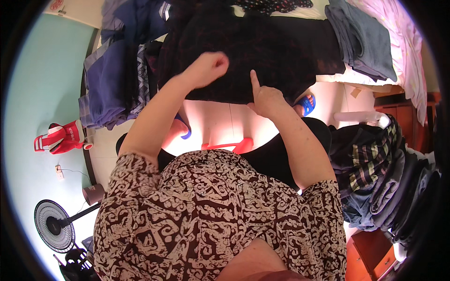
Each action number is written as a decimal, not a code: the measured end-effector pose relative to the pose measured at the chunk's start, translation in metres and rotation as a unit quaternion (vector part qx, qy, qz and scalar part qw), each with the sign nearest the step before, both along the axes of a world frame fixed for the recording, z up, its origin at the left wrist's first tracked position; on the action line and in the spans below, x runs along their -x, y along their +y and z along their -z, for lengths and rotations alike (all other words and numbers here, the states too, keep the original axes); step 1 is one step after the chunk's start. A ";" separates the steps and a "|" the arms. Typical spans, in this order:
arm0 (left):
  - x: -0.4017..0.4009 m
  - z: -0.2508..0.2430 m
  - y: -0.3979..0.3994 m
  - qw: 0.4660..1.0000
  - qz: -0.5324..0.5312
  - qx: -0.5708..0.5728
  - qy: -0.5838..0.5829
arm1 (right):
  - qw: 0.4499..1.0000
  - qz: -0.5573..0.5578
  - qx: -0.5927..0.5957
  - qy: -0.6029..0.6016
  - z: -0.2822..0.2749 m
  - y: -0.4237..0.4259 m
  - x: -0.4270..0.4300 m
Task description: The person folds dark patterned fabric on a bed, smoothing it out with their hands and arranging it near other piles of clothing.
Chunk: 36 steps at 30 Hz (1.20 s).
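A dark garment with faint reddish patterning [242,45] lies spread over the edge of a bed in front of me. My left hand [211,68] is over its left part with the fingers curled in; it is slightly blurred, and whether anything is pinched in it cannot be told. Over the lower right part of the cloth is my right hand [265,96], its index finger stretched out and the other fingers bent, with nothing seen in it. Folded grey trousers [367,42] rest beside the garment's right end. To its left are folded blue-purple clothes [107,80].
Dark clothes and jeans [383,196] are heaped at my right near wooden furniture [372,249]. A pink sheet [404,45] hangs at the far right. On the left stand a black fan [54,225] and a red-and-white wheeled bag [65,137]. A red stool part [242,144] shows below me.
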<state>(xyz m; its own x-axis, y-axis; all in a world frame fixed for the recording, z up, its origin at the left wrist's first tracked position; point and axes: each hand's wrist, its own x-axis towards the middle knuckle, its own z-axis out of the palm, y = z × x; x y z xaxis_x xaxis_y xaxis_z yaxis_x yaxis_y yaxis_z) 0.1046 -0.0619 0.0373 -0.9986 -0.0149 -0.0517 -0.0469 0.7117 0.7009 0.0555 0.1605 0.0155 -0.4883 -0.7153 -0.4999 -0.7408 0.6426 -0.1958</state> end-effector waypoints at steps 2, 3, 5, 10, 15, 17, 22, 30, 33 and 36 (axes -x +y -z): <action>-0.065 0.015 -0.003 0.996 0.017 -0.021 -0.085 | 1.000 0.000 0.024 -0.016 0.000 0.005 0.001; -0.092 0.027 -0.002 0.990 0.033 -0.022 -0.136 | 1.000 -0.003 0.024 -0.015 -0.001 0.007 -0.001; -0.141 0.059 0.014 0.955 0.011 0.098 -0.281 | 0.998 -0.013 0.065 -0.015 -0.005 0.010 -0.001; -0.233 0.131 0.016 0.888 0.158 0.362 -0.234 | 0.965 0.064 0.250 0.048 0.010 0.018 0.021; -0.123 0.047 0.047 0.977 0.123 0.077 -0.159 | 0.886 0.158 0.414 0.138 0.033 0.035 0.046; -0.074 0.005 0.062 0.996 0.091 -0.005 0.004 | 0.908 0.160 0.364 0.135 0.033 0.034 0.044; 0.026 -0.003 0.054 0.974 0.069 0.134 0.169 | 0.959 0.168 0.202 0.109 0.021 0.021 0.030; 0.078 0.028 0.056 0.940 0.148 0.305 0.044 | 0.960 0.160 0.204 0.105 0.014 0.019 0.025; 0.085 0.029 0.064 0.898 0.206 0.390 0.012 | 0.959 0.165 0.206 0.103 0.014 0.021 0.026; 0.086 0.037 0.062 0.875 0.222 0.430 0.023 | 0.956 0.173 0.218 0.093 0.015 0.021 0.027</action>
